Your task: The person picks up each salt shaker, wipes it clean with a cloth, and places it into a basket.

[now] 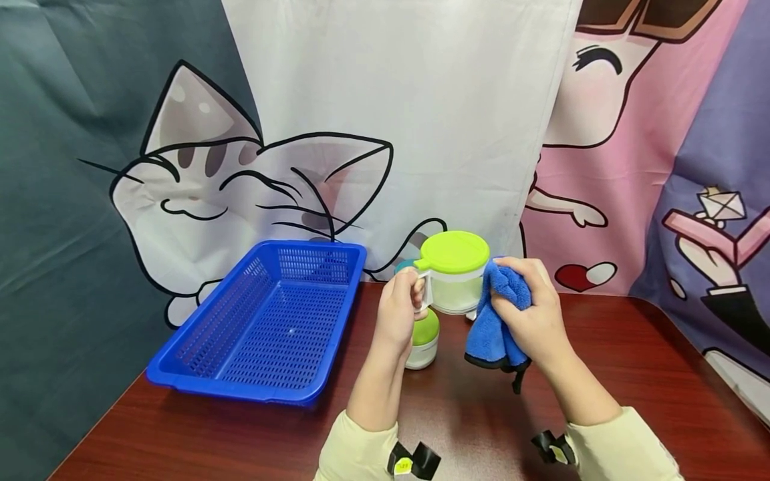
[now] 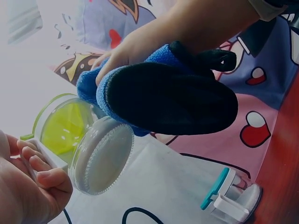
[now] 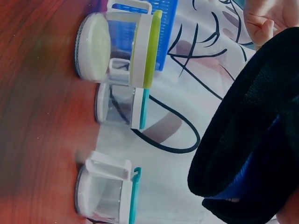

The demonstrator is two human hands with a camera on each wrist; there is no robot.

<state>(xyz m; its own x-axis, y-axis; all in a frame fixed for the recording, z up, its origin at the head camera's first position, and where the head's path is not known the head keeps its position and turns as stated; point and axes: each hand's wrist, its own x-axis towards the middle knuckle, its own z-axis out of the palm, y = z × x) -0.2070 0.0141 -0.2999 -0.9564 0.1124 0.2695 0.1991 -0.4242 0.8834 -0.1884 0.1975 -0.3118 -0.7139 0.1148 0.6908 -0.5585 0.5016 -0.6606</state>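
Note:
My left hand (image 1: 394, 307) grips the white handle of a clear seasoning jar (image 1: 455, 287) with a bright green lid, raised above the table. In the left wrist view its ribbed white base (image 2: 107, 158) shows, with the fingers curled round the handle. My right hand (image 1: 538, 314) holds a bunched blue cloth (image 1: 493, 341) with black edging against the jar's right side. In the left wrist view the cloth's dark side (image 2: 173, 98) hangs beside the jar. The right wrist view shows the cloth (image 3: 243, 140) large and dark, hiding most of the right hand.
A second green-lidded jar (image 1: 423, 351) stands on the table (image 1: 601, 401) behind the left wrist. Two teal-lidded jars, one nearer (image 3: 110, 198) and one beside the green-lidded jar (image 3: 124, 106), stand there too. A blue perforated basket (image 1: 240, 386) lies at left; a printed cloth backdrop (image 1: 469, 133) hangs behind.

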